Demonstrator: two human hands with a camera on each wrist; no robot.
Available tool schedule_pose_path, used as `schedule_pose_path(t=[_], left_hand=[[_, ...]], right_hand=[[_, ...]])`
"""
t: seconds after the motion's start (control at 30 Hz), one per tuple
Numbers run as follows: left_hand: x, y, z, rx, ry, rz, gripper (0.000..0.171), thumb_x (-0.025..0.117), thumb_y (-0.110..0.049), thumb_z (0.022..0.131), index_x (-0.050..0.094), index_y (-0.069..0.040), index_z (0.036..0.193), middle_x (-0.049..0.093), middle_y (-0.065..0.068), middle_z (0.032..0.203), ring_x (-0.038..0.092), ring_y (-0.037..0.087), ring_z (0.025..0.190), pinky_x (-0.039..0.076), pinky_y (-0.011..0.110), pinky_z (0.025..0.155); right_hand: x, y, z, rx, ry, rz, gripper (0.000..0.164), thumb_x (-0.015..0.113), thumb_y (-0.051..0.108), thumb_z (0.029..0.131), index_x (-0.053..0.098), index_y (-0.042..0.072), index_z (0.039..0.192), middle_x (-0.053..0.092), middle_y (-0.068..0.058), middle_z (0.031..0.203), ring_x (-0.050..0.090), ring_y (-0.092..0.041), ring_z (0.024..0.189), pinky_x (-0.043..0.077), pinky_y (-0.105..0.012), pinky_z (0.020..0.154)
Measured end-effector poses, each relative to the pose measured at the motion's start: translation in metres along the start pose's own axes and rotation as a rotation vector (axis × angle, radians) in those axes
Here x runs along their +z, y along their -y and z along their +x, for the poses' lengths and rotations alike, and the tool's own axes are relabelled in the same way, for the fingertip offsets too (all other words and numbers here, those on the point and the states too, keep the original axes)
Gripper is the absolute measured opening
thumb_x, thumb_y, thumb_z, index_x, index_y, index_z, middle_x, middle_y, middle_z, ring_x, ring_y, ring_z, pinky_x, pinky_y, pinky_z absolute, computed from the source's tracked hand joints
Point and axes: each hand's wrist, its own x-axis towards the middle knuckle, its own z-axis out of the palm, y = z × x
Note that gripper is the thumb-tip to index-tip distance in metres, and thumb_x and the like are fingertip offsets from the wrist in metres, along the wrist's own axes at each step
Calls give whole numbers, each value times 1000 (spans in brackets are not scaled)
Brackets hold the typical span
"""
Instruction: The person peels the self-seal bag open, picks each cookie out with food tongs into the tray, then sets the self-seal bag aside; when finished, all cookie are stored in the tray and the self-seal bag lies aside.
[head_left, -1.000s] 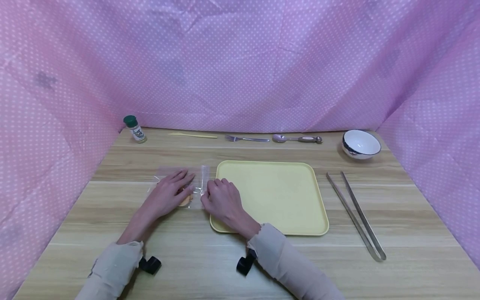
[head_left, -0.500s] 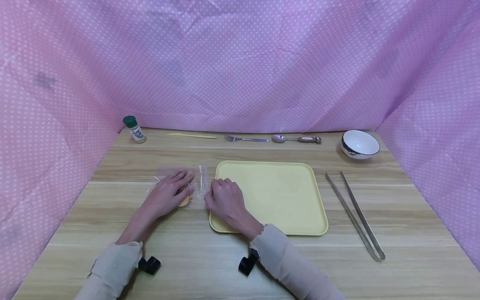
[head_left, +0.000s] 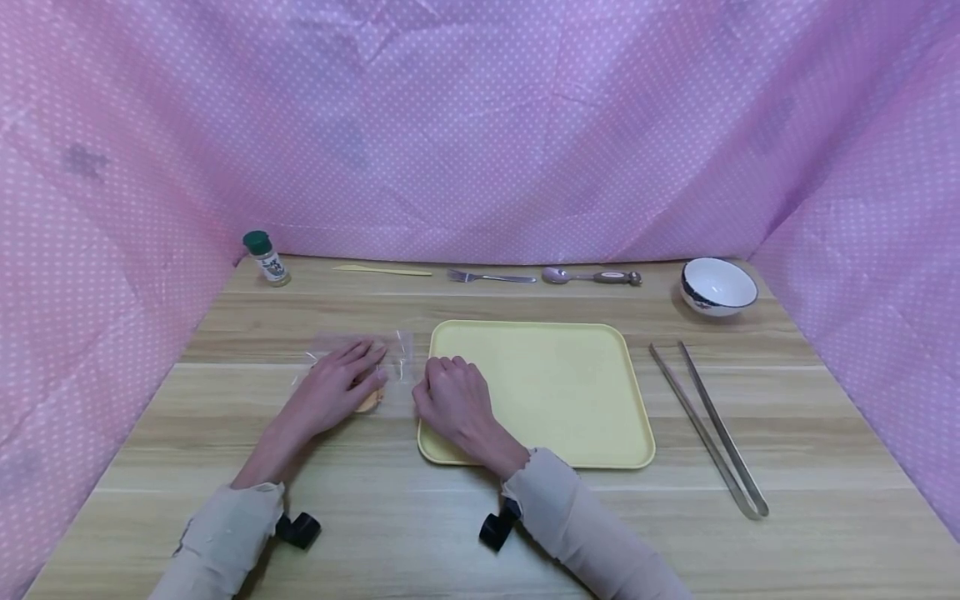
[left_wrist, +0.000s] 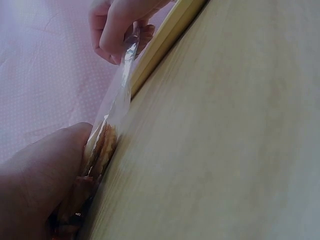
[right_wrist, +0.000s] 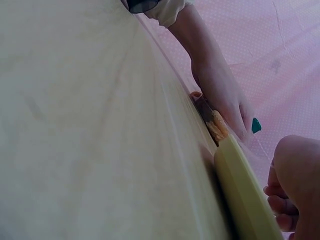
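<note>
A clear plastic bag [head_left: 401, 354] lies on the table left of the tray, with tan, wavy-edged food pieces [left_wrist: 106, 145] inside, perhaps biscuits. My left hand [head_left: 337, 387] rests over the bag with fingers spread, hiding most of the food. At the bag's right end, my right hand [head_left: 453, 396] has its fingers curled above the tray's left edge. In the left wrist view, that hand pinches the bag's end, and the film [left_wrist: 120, 95] stretches up to its fingers. Its fingertips are hidden in the head view.
A yellow tray [head_left: 562, 392] lies under and right of my right hand. Metal tongs [head_left: 720, 442] and a white bowl [head_left: 722, 283] are farther right. Along the back are a green-capped shaker [head_left: 267, 260], a yellow knife [head_left: 382, 271], a fork [head_left: 491, 277] and a spoon [head_left: 591, 277].
My right hand has moved a little to the right, farther over the tray's left edge. My left hand has stayed in place on the bag.
</note>
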Motion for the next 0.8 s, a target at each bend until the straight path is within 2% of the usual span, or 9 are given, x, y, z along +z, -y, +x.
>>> schedule_pose_path(t=[0.5, 0.8], left_hand=[[-2, 0, 0, 0, 6, 4, 56, 52, -41, 109, 52, -4, 151, 40, 25, 158, 32, 44, 149, 26, 63, 119], [0, 0, -1, 5, 9, 7, 57, 52, -42, 109, 51, -4, 151, 39, 25, 159, 30, 44, 149, 26, 64, 119]], right_hand=[[-2, 1, -2, 28, 20, 7, 13, 67, 13, 87, 65, 9, 75, 58, 1, 64, 52, -18, 59, 40, -27, 52], [-7, 0, 1, 45, 34, 25, 20, 72, 25, 92, 67, 10, 80, 61, 2, 67, 52, -17, 61, 42, -26, 54]])
